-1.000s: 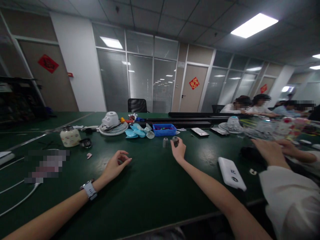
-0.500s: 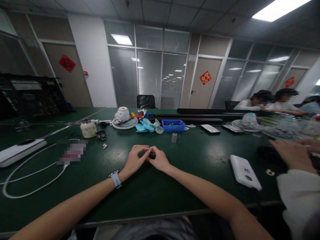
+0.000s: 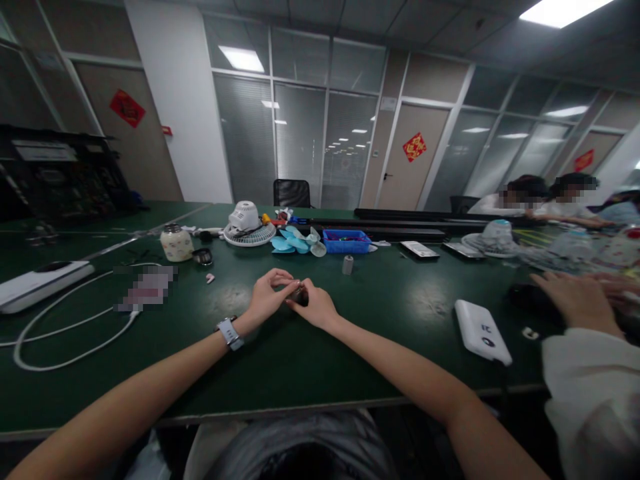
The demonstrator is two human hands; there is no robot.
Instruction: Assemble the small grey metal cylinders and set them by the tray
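Above the green tabletop (image 3: 360,360), my right hand (image 3: 319,307) curls its thumb and fingers round a small dark metallic part (image 3: 301,294), mostly hidden by the fingers. My left hand (image 3: 270,295), a watch on its wrist, meets it from the other side, thumb and fingertips pinched at the same part. Its exact kind is too small to make out. A short grey metal cylinder (image 3: 348,265) stands on the table, ahead and to the right of my hands. Beyond them lie light-blue fan blades (image 3: 293,241) and a blue basket (image 3: 347,241) with small items inside.
A white fan housing (image 3: 245,221), a patterned jar (image 3: 177,243) and its dark lid (image 3: 203,257) are ahead left. A white cable (image 3: 75,365) loops at left. A white power bank (image 3: 483,331) lies right, near a co-worker's hand (image 3: 580,303).
The view has tilted slightly downward, so the scene sits higher. Both hands stay together at the small part, with only slight finger movement; a bit more of its metallic surface shows.
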